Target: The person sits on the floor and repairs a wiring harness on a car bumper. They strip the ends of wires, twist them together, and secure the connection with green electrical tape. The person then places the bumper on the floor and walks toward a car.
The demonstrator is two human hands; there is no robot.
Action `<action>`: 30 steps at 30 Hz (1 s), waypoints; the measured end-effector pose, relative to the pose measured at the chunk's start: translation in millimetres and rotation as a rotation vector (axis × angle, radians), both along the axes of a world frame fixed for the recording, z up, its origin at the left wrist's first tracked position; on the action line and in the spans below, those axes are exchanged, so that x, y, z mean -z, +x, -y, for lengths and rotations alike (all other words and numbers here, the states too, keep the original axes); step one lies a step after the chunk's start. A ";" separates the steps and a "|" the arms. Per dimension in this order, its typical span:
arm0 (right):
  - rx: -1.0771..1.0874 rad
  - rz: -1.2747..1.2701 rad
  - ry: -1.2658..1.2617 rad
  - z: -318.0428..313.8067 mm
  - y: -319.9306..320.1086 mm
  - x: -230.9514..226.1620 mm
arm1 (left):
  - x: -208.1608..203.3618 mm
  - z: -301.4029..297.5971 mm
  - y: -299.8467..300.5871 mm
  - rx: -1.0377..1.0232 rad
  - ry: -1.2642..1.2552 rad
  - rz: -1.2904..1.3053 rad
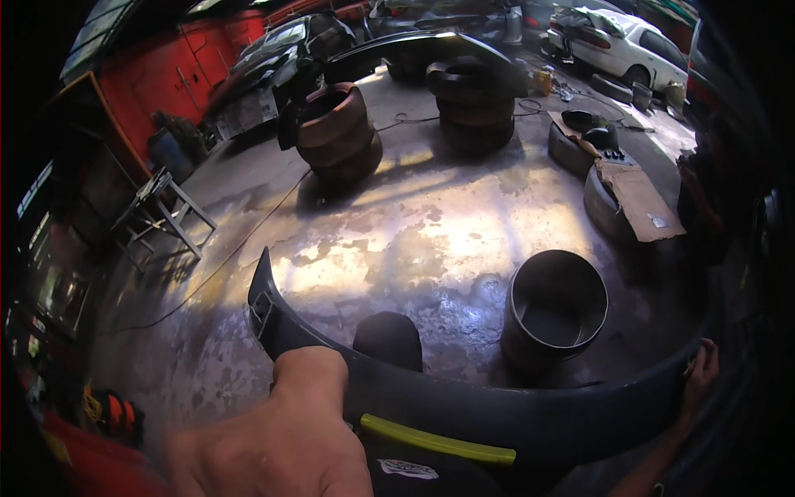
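A long, curved, dark car bumper (530, 418) spans the lower part of the view, its pointed left end raised. On its right end, the fingers of my right hand (702, 373) curl over the edge. Large and close, my left hand (273, 447) fills the lower left in front of the bumper. Its fingers run out of the picture, so their state is hidden. A yellow-green strip (439, 439) shows along the bumper's near side, above dark cloth bearing a pale emblem. My dark-clad knee (389, 340) appears behind the bumper.
An open metal drum (556, 306) stands beyond the bumper. Farther off, two tire stacks (339, 141) support another dark curved panel (422, 51). Cardboard (638, 195) covers tires at right; a small stool (170, 207) stands left. Cars, including a white one (621, 45), line the back.
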State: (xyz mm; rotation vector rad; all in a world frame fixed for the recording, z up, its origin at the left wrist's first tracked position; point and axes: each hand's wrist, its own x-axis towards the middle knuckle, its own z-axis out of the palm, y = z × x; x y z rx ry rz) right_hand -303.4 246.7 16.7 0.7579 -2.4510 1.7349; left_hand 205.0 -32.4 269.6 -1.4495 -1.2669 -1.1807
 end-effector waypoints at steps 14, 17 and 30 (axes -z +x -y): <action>0.041 -0.070 0.011 3.5 -11.4 13.5 | 5.3 16.1 -10.8 0.096 -0.049 -0.023; 0.050 -0.091 0.000 2.5 -17.0 20.5 | 16.2 22.8 -12.3 0.063 0.157 0.111; 0.102 -0.118 -0.135 34.7 41.9 -26.5 | 99.4 -25.6 -85.5 0.719 0.704 0.722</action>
